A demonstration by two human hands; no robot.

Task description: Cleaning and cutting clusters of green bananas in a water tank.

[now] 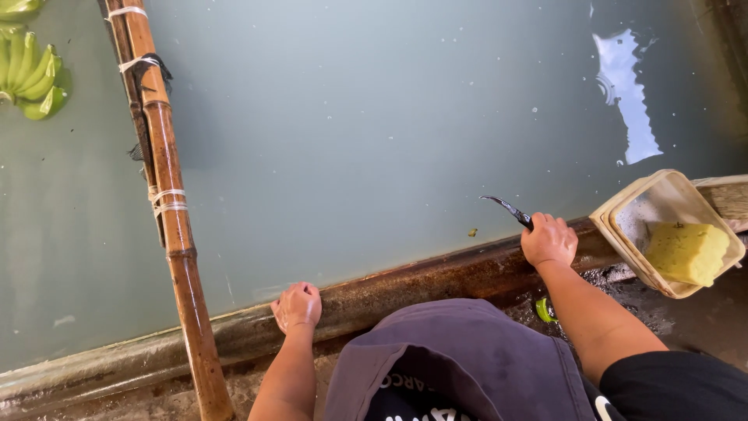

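My right hand rests on the rusty rim of a water tank and grips a small curved knife, whose dark blade points up and left over the water. My left hand is closed into a loose fist and presses on the same rim further left, holding nothing. A green banana bunch floats in the murky water at the far left, well away from both hands.
A bamboo pole bound with white ties crosses the tank from top left down to the rim. A beige plastic tub holding a yellow sponge sits on the rim at right. A dark apron covers my front.
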